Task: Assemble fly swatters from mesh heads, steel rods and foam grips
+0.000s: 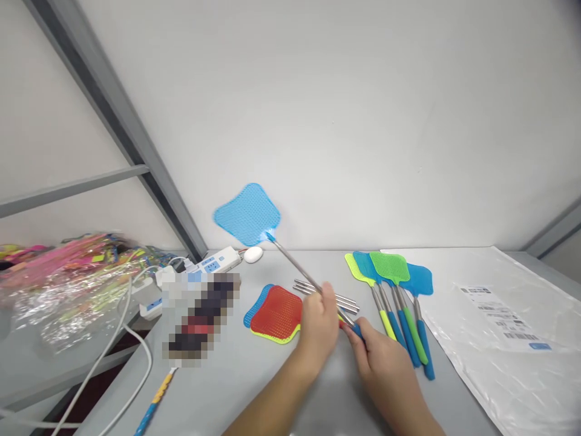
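A blue fly swatter (249, 215) with a metal rod is raised at a slant above the grey table. My left hand (318, 324) is closed around the rod partway down. Lower on it, my right hand (385, 366) grips the blue handle end, most of which is hidden in the palm. Behind my left hand lies a stack of swatter heads, a red head (276, 312) over yellow and blue ones. Several metal rods (349, 304) rest just beyond my hands. To the right of them, several whole fly swatters (393, 269) in green, blue and yellow lie side by side.
A white plastic mailing bag (472, 339) with a label covers the table's right side. At left are a power strip (218, 262), white cables (147, 357), a white oval object (253, 254) and a pixelated object (200, 321). Shiny plastic packages (86, 284) lie beyond the metal frame.
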`<action>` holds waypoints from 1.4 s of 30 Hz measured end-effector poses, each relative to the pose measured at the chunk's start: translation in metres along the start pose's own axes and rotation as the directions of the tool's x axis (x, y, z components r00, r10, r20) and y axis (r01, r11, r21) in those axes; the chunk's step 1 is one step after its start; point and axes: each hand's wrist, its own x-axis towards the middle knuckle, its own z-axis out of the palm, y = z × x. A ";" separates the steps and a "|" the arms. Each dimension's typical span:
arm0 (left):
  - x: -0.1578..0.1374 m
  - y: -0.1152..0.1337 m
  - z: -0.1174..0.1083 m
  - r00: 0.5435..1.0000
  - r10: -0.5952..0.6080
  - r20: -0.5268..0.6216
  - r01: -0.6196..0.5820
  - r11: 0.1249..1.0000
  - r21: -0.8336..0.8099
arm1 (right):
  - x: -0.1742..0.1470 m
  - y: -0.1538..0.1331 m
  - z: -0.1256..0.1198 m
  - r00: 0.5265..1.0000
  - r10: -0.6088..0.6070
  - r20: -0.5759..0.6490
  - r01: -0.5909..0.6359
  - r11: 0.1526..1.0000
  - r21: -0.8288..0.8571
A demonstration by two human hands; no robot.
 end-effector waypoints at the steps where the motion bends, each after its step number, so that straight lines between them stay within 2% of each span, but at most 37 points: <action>1: -0.002 0.000 0.002 0.999 0.024 0.049 -0.026 0.999 0.040 | -0.001 0.001 0.001 1.000 0.021 0.005 -0.022 0.999 0.031; 4: -0.010 0.006 0.002 0.974 0.135 0.184 -0.148 0.987 0.059 | -0.005 0.004 0.003 0.997 0.070 0.022 -0.073 0.989 0.127; 6: -0.012 0.010 -0.003 0.958 0.197 0.207 -0.204 0.979 0.013 | -0.007 0.007 0.003 0.996 0.081 0.039 -0.085 0.986 0.143; 8: -0.008 0.013 -0.013 0.961 0.221 0.166 -0.211 0.975 -0.077 | -0.008 0.011 0.002 0.995 0.086 0.053 -0.091 0.989 0.114; 11: 0.008 0.011 -0.030 0.987 0.153 -0.044 -0.159 0.934 -0.321 | -0.008 0.013 -0.001 0.993 0.097 0.064 -0.099 0.995 0.029; 13: 0.023 0.010 -0.043 0.974 0.034 -0.224 -0.150 0.838 -0.525 | -0.007 0.012 -0.001 0.991 0.101 0.085 -0.101 0.995 -0.012; 15: 0.037 0.010 -0.058 0.937 -0.111 -0.331 -0.164 0.697 -0.698 | -0.007 0.008 -0.001 0.989 0.099 0.109 -0.095 0.995 -0.034; 18: 0.051 0.008 -0.080 0.918 -0.217 -0.331 -0.182 0.513 -0.839 | -0.009 0.003 0.003 0.993 0.076 0.092 -0.071 0.996 -0.061; 20: 0.056 0.006 -0.089 0.916 -0.229 -0.328 -0.193 0.465 -0.864 | -0.011 0.002 0.007 0.995 0.053 0.079 -0.047 0.996 -0.069; 25: 0.063 -0.003 -0.099 0.828 -0.357 -0.433 -0.238 0.474 -0.848 | -0.011 0.013 0.014 0.989 -0.041 0.140 0.043 0.999 -0.009; 28: 0.066 -0.004 -0.106 0.787 -0.365 -0.498 -0.302 0.475 -0.826 | -0.012 0.017 0.013 0.990 -0.032 0.134 0.033 0.999 -0.003; 31: 0.066 -0.004 -0.110 0.761 -0.346 -0.549 -0.322 0.533 -0.782 | -0.012 0.017 0.010 0.993 -0.045 0.108 0.047 0.999 -0.018; 34: 0.066 -0.003 -0.108 0.777 -0.286 -0.561 -0.304 0.609 -0.732 | -0.010 0.017 0.006 0.989 -0.122 0.078 0.125 0.992 -0.034; 36: 0.065 -0.003 -0.103 0.803 -0.232 -0.548 -0.311 0.623 -0.718 | -0.009 0.017 0.003 0.987 -0.148 0.057 0.151 0.987 -0.050; 38: 0.066 -0.003 -0.100 0.823 -0.194 -0.534 -0.315 0.626 -0.713 | -0.008 0.018 0.000 0.990 -0.138 0.030 0.140 0.987 -0.079; 42: 0.062 -0.002 -0.087 0.824 -0.176 -0.539 -0.288 0.689 -0.665 | -0.007 0.011 -0.001 0.994 -0.111 0.005 0.111 0.986 -0.122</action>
